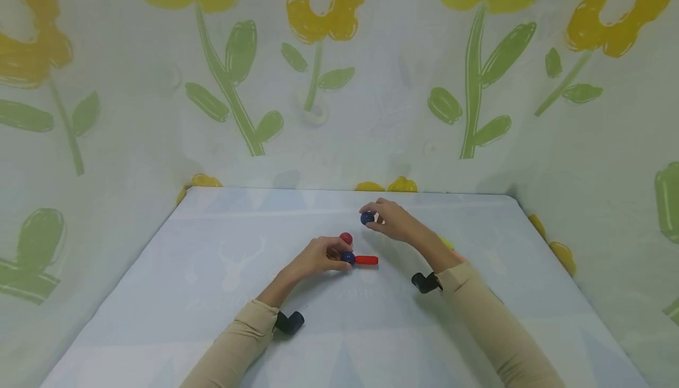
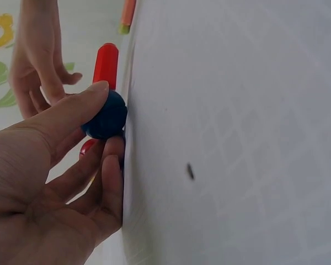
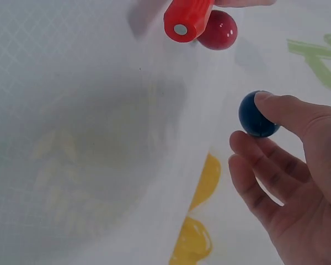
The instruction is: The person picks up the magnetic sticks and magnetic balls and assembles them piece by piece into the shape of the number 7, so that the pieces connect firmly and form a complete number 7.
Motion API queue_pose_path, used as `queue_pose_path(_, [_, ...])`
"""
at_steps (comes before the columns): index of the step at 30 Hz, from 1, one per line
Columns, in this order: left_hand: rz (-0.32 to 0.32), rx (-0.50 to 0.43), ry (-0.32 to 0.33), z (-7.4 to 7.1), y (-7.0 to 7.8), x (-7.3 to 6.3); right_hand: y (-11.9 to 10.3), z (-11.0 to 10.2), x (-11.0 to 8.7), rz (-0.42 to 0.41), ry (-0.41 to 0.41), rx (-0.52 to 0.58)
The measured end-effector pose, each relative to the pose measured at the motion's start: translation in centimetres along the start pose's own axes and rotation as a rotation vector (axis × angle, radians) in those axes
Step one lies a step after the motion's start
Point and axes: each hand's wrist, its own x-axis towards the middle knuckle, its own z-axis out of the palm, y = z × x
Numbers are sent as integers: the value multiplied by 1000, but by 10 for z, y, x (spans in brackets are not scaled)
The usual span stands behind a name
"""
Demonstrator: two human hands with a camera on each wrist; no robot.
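Observation:
My left hand (image 1: 320, 256) pinches a dark blue ball (image 1: 348, 257) low over the white table. A red rod (image 1: 366, 260) sticks out from that ball to the right; its free end shows a grey metallic disc in the right wrist view. Just behind the left fingers is a red ball (image 1: 346, 238), partly covered in the left wrist view. Farther back and to the right, my right hand (image 1: 391, 220) holds a second dark blue ball (image 3: 259, 114) between thumb and fingers, raised above the table and apart from the other pieces.
Beyond the right forearm lie a yellow-green piece (image 1: 447, 243) and an orange piece, partly hidden by the arm. The white table (image 1: 223, 293) ends at a back edge against a flower-patterned curtain (image 1: 371, 111). Black wrist cameras (image 1: 289, 322) hang below both forearms.

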Motion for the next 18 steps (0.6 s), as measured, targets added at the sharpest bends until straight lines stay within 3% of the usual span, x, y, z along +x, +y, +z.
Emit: queue_pose_path(18, [0,-2,12,0,-1,-1,-4,-8,-29,-65,60,33])
